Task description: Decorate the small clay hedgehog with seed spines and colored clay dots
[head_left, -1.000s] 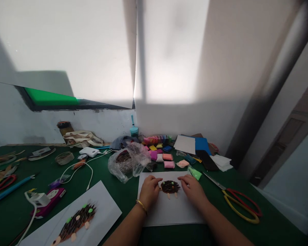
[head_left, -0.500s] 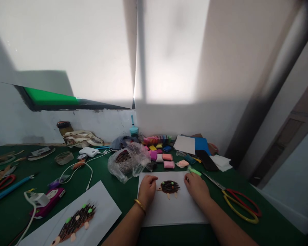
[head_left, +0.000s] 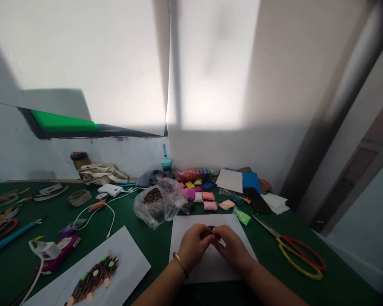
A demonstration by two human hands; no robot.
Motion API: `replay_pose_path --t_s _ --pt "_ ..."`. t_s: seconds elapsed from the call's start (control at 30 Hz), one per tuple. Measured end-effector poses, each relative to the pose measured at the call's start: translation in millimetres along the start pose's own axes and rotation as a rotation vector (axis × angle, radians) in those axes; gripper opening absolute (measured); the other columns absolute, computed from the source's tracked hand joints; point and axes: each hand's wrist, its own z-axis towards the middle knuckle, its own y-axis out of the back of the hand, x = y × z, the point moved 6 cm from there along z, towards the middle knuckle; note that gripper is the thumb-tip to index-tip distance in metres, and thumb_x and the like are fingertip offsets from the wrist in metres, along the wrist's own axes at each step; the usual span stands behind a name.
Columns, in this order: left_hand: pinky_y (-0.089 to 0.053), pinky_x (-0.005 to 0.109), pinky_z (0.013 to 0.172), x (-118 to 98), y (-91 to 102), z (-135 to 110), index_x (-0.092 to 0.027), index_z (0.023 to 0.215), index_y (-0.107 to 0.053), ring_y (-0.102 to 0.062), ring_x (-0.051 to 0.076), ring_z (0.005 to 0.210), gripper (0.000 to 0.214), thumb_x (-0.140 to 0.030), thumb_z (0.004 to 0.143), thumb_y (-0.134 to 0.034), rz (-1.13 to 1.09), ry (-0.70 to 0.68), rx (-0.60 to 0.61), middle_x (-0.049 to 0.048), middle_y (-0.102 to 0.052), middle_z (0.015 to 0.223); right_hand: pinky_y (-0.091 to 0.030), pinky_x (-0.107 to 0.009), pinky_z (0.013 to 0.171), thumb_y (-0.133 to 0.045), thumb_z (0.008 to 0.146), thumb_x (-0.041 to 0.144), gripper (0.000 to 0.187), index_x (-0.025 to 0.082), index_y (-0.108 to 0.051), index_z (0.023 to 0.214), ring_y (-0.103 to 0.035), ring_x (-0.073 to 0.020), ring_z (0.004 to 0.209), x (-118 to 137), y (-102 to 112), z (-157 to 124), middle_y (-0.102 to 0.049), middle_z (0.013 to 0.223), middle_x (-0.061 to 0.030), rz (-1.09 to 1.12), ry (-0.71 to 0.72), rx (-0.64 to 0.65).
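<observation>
On a white sheet of paper [head_left: 196, 276] directly before me, my left hand [head_left: 196, 246] and my right hand [head_left: 231, 246] meet with fingers bent and fingertips pressed together. They are over the small clay hedgehog [head_left: 212, 227], of which only a dark bit of the back shows above the fingertips. Whatever the fingers pinch is hidden. A gold bangle [head_left: 180, 264] circles my left wrist. To the left, a second sheet [head_left: 127, 259] carries a larger hedgehog [head_left: 92, 278] with dark spines, green and peach dots and peach feet.
Beyond the paper lie a clear plastic bag [head_left: 175, 197] with dark bits inside and several coloured clay packs [head_left: 208, 196]. A green pack [head_left: 241, 216] and large scissors [head_left: 301, 255] lie right. A white cable [head_left: 114, 219], magenta box [head_left: 62, 250] and blue pen [head_left: 15, 236] are left.
Both hands have moved inward from the sheet's sides and come together over the small hedgehog, covering most of it. The green pack is now uncovered.
</observation>
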Motion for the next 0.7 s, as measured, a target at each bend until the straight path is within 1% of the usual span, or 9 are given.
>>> replay_pose_path --t_s 0.1,0.2,0.27,0.37,0.5,0.6,0.7 --pt "-0.038 0.027 0.063 -7 -8.5 -2 -0.022 0.079 -0.067 -0.056 0.016 0.07 0.026 -0.045 0.079 -0.054 0.037 0.053 0.076 0.0009 -0.066 0.076 -0.045 -0.031 0.073 -0.054 0.081 0.018 0.012 0.021 -0.058 0.092 -0.055 -0.0175 0.08 7 -4 -2 -0.06 0.085 -0.0038 0.004 0.045 0.006" --pt "-0.037 0.027 0.063 -8 -7.8 -2 -0.022 0.077 -0.068 -0.057 0.017 0.071 0.025 -0.042 0.079 -0.053 0.07 0.09 0.077 0.002 -0.067 0.075 -0.045 -0.031 0.072 -0.056 0.081 0.018 0.011 0.021 -0.058 0.091 -0.055 -0.0179 0.08 6 -3 -2 -0.06 0.084 -0.0038 -0.013 0.054 -0.001" --pt "-0.037 0.027 0.064 -8 -6.4 -2 -0.022 0.076 -0.069 -0.057 0.018 0.073 0.023 -0.04 0.078 -0.054 0.067 0.086 0.068 0.0024 -0.068 0.077 -0.045 -0.032 0.073 -0.056 0.082 0.02 0.01 0.022 -0.06 0.092 -0.055 -0.0184 0.082 6 -2 -2 -0.061 0.085 -0.0044 -0.027 0.062 -0.003" --pt "-0.039 0.027 0.065 -4 -9.8 -1 -0.021 0.079 -0.068 -0.059 0.017 0.071 0.026 -0.042 0.078 -0.053 -0.056 0.103 0.098 0.002 -0.068 0.075 -0.044 -0.032 0.072 -0.053 0.085 0.023 0.011 0.022 -0.062 0.092 -0.055 -0.0179 0.08 7 2 -1 -0.062 0.083 -0.0042 -0.044 0.069 -0.015" --pt "-0.041 0.025 0.06 13 -20.9 -1 -0.016 0.08 -0.064 -0.059 0.016 0.066 0.029 -0.044 0.074 -0.058 -0.28 0.218 0.17 0.0019 -0.066 0.07 -0.044 -0.031 0.072 -0.052 0.086 0.024 0.011 0.022 -0.063 0.087 -0.055 -0.0173 0.079 7 4 -2 -0.062 0.081 -0.0037 -0.061 0.07 -0.006" --pt "-0.042 0.024 0.058 21 -24.2 1 -0.015 0.077 -0.062 -0.059 0.015 0.063 0.028 -0.042 0.07 -0.062 -0.333 0.25 0.206 0.0012 -0.065 0.067 -0.044 -0.031 0.072 -0.052 0.087 0.024 0.011 0.022 -0.063 0.084 -0.055 -0.017 0.079 10 4 -2 -0.062 0.081 -0.0037 -0.06 0.09 0.013" --pt "-0.042 0.024 0.058 23 -21.6 2 -0.015 0.074 -0.062 -0.058 0.014 0.062 0.027 -0.042 0.07 -0.062 -0.316 0.253 0.21 0.001 -0.064 0.065 -0.044 -0.03 0.071 -0.052 0.087 0.025 0.012 0.023 -0.063 0.083 -0.056 -0.0161 0.078 13 4 -1 -0.062 0.08 -0.003 -0.033 0.097 0.022"
